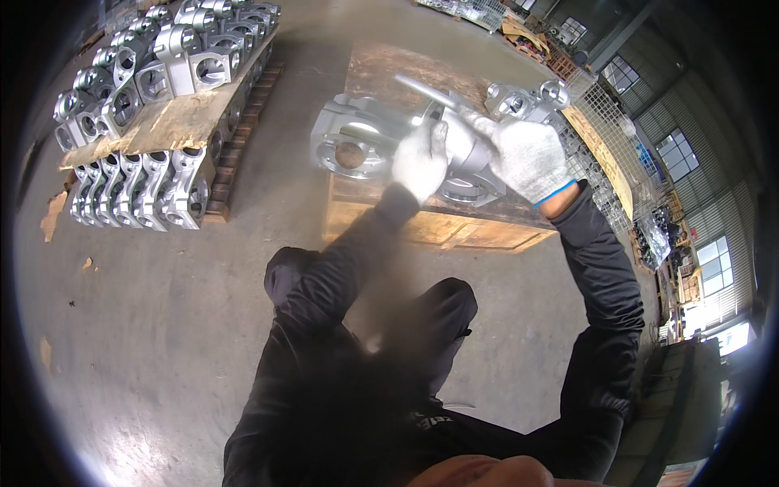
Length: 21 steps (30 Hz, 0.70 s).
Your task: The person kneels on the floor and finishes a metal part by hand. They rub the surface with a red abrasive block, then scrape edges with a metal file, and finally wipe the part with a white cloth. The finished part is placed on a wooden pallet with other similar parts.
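My left hand point(421, 161), in a white knit glove, grips the near side of a silver metal casting point(465, 180) on a wooden crate. The casting has a round bore low at its front. My right hand point(531, 160), in a white glove with a blue cuff edge, is closed round the near end of a slim grey rod-like tool point(422, 88). The rod slants up and left across the casting's top; blur hides its exact kind and whether it touches the metal. Left of my left hand stands another silver casting point(349, 140) with a round opening.
The wooden crate point(438, 225) stands before my knees. A further casting point(519, 99) sits at its far right. Stacked castings point(166, 61) with a plywood layer point(154, 122) rest on a pallet at left. A wire mesh cage point(604, 105) with metal parts stands at right.
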Available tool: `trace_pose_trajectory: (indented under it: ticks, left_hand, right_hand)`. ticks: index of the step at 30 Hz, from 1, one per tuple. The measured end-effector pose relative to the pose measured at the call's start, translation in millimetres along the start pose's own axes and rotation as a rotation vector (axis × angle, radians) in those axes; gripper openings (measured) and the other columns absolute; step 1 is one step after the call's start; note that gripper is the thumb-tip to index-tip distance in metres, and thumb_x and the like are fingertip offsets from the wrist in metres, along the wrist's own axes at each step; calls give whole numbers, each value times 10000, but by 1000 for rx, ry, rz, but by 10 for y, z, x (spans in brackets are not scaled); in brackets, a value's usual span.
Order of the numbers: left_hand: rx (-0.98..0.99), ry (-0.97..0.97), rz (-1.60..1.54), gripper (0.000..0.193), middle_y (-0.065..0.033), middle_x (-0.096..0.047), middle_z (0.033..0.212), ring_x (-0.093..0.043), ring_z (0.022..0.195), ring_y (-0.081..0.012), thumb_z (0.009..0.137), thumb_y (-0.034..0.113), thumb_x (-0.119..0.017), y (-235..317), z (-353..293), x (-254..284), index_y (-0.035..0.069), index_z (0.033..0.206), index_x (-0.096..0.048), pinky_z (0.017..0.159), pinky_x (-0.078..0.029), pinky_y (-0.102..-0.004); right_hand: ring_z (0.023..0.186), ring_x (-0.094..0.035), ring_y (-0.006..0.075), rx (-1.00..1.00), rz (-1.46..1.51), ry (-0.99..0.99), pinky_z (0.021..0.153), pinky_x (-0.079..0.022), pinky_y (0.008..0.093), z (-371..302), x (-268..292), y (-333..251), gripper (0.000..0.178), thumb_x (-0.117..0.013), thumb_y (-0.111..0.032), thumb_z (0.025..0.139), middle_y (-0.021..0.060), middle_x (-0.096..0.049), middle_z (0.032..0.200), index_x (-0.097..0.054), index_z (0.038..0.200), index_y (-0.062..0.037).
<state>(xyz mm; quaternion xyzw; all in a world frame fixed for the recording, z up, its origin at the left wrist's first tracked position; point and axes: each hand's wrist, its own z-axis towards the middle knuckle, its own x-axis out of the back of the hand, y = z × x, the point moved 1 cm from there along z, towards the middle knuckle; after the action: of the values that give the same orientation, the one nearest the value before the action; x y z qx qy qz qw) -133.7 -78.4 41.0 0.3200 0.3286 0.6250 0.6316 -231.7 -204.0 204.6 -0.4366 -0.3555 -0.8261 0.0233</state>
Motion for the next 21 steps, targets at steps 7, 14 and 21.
trace_pose_trajectory:
  ticks: [7,14,21]
  left_hand:
    - [186,-107,-53,526,-188,-765,893,-758,897,-382,1121,455,-439,-136,575,-119,116,1495,-586,860,-580,-477]
    - [231,-89,-148,494,-226,-766,1030,-751,958,-405,1116,425,-476,-277,769,-179,40,1359,-667,903,-569,-483]
    - [118,-198,-3,437,-279,-723,1181,-693,1128,-447,1118,382,-485,-176,570,177,60,1388,-606,969,-540,-488]
  right_hand:
    - [800,-737,310,35,61,-108,709,-582,432,400,-276,313,439,-665,-287,952,130,-735,873,-700,1365,-144]
    - [835,-747,344,-10,13,-146,764,-599,463,655,-398,559,346,-689,-283,929,154,-764,892,-784,1242,-170]
    - [989,-734,384,-192,102,-359,857,-581,488,725,-398,633,453,-628,-272,942,186,-764,1052,-722,1384,-240]
